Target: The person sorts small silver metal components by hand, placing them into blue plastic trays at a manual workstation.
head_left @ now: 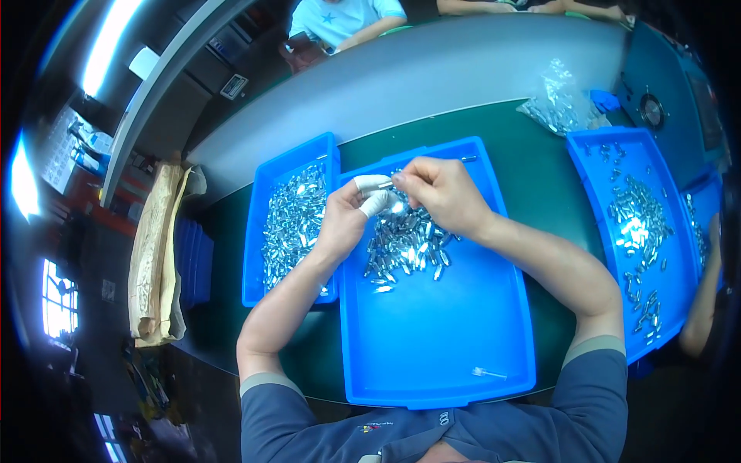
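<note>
My left hand (345, 218), with white coverings on its thumb and a finger, is closed in a pinch above the far part of a blue tray (432, 332). A small shiny metal cylinder (387, 185) shows between its covered fingertips and my right hand (448, 194). The right thumb and finger are pinched at the cylinder's other end. Beneath both hands lies a loose pile of small silver metal parts (409, 245), partly hidden by them. A small clear plastic piece (488, 373) rests in the tray's near right corner.
On the left, a second blue tray (252, 266) holds many similar parts. Another blue tray (610, 255) of parts stands right, beside a person's arm (701, 301). A clear bag of parts (557, 104) lies at the back. Brown paper packaging (154, 255) stands far left.
</note>
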{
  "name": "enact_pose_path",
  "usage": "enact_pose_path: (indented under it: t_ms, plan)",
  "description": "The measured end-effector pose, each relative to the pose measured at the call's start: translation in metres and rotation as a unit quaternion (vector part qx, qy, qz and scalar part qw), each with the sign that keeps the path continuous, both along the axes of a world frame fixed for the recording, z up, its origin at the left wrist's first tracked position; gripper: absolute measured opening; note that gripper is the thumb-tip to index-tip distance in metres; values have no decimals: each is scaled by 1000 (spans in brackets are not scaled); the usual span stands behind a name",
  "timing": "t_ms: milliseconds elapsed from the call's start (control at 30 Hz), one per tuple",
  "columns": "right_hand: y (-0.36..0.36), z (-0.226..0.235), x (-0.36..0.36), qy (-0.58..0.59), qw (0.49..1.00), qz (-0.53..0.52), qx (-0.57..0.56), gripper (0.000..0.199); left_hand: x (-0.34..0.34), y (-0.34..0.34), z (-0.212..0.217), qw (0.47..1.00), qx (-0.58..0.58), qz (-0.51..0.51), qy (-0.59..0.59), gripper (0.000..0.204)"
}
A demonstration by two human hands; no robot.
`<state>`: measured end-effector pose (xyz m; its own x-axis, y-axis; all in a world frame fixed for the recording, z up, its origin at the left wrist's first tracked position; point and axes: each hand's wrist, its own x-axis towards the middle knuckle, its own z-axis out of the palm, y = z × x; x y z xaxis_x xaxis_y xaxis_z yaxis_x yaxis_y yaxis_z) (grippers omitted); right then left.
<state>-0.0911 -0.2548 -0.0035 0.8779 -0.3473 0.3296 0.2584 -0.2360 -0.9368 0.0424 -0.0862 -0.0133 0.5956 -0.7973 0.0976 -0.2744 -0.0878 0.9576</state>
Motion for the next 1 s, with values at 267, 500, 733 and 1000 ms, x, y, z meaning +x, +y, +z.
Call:
enact_pose_path:
  t_ms: [267, 500, 733, 1000]
  plan:
    - [5, -10, 2, 29, 998, 4, -55, 20, 5, 3, -5, 977, -60, 17, 206, 21]
    - [3, -10, 3, 33, 997, -14, -61, 22, 4, 3, -1, 972, -58, 20, 226, 18]
    - [-2, -13, 3, 38, 998, -24, -39, 23, 5, 4, -4, 963, -82, 6, 256, 18]
    - [-1, -13, 3, 31, 996, -54, -57, 20, 5, 4, -8, 975, -78, -14, 206, 18]
